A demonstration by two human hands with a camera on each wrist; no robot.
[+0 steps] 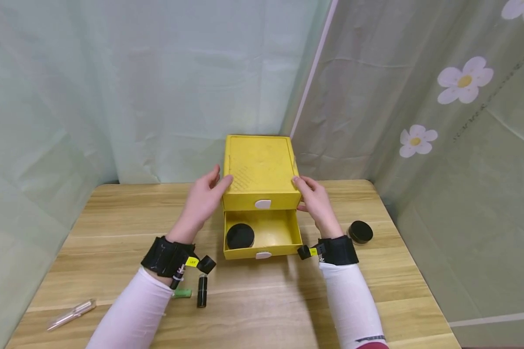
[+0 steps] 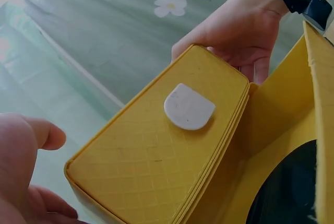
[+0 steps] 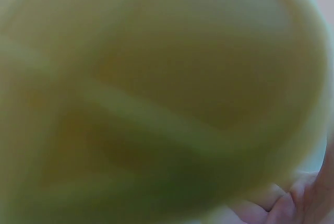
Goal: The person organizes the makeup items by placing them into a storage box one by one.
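A yellow two-drawer box [image 1: 262, 162] stands at the back of the table, its upper drawer closed and its lower drawer [image 1: 284, 230] pulled out. A round black-lidded jar [image 1: 240, 236] lies in the lower drawer's left part. My left hand [image 1: 204, 196] is at the box's left front corner; the left wrist view shows its thumb [image 2: 51, 134] apart from the yellow surface, fingers loosely bent. My right hand [image 1: 316, 198] holds the right front side, thumb on the top edge and fingers bent against the side. The right wrist view is mostly filled by blurred yellow.
A second black-lidded jar [image 1: 360, 232] sits right of my right wrist. Left of the front middle lie a black tube [image 1: 202, 291] and a green piece [image 1: 182, 293] partly behind my sleeve. A clear pink tube [image 1: 72, 314] lies front left. Curtains [image 1: 192, 87] hang behind the table.
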